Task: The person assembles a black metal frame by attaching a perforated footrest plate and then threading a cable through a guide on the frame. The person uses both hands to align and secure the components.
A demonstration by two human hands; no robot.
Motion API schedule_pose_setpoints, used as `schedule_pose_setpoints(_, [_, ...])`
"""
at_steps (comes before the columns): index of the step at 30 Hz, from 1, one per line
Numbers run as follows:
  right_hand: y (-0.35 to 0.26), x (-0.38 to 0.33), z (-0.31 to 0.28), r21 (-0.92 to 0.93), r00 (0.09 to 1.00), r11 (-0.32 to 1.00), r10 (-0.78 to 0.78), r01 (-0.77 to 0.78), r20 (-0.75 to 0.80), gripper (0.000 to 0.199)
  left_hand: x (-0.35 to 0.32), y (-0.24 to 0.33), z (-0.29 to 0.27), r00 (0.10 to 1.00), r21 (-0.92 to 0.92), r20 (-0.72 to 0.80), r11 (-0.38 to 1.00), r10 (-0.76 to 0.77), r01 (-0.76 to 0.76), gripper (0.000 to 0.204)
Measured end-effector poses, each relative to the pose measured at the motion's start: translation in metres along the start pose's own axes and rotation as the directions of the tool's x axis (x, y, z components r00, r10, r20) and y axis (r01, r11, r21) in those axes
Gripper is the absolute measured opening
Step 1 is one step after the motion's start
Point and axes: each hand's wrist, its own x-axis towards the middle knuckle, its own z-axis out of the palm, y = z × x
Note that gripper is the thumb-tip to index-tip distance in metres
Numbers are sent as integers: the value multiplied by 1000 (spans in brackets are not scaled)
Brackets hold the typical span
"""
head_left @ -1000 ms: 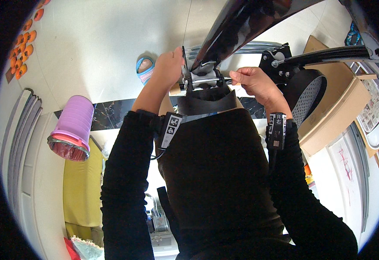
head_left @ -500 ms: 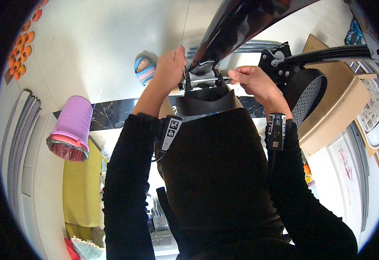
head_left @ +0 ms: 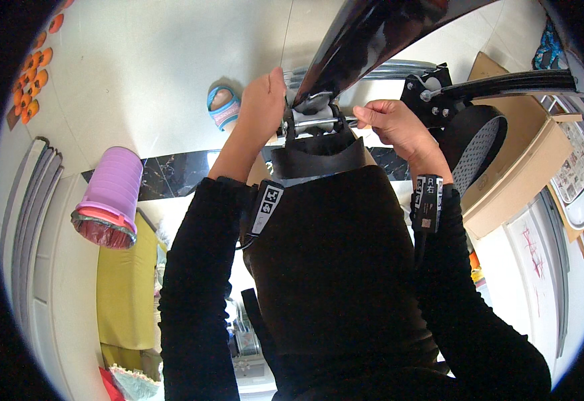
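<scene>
A glossy dark curved tube [head_left: 365, 47] of a large machine, seemingly an exercise machine, slants down to a metal cross axle [head_left: 315, 123]. At the axle's left end, my left hand [head_left: 262, 103] has its fingers curled closed; what they grip is mostly hidden behind them. My right hand [head_left: 395, 127] pinches a thin metal piece at the axle's right end between thumb and forefinger. Below the axle hangs a curved black plastic cover [head_left: 318, 162]. Right of my right hand is a black foot pedal [head_left: 476, 147] with a dotted tread, under a black bolted bracket [head_left: 425, 100].
A foot in a blue slipper [head_left: 223, 110] rests on the pale tiled floor. At the right lies an open cardboard box [head_left: 512, 180] beside a black curved bar [head_left: 512, 83]. A purple bin [head_left: 112, 180] stands at the left, near a yellow-green cushioned seat [head_left: 126, 287].
My left wrist and forearm have shifted slightly right, with the hand turned a little. My right hand stays at the axle's right end, almost unmoved.
</scene>
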Motion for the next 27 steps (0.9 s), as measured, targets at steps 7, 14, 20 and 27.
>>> schedule_pose_setpoints(7, [0, 0, -1, 39, 1000, 999, 6, -6, 8, 35, -3, 2, 4, 997, 54, -52, 997, 50, -47, 44])
schedule_pose_setpoints(14, [1, 1, 0, 27, 1000, 1000, 6, -6, -1, 37, -4, 2, 2, 995, 72, -33, 993, 98, -95, 40])
schedule_pose_setpoints(20, [0, 1, -2, 29, 1000, 999, 28, -28, 9, 37, -14, 10, 7, 974, 20, -121, 981, 192, -191, 34])
schedule_pose_setpoints(27, [-1, 2, 0, 11, 1000, 1000, 15, -15, -2, 39, -23, 16, 3, 984, -212, -161, 971, 78, -112, 39])
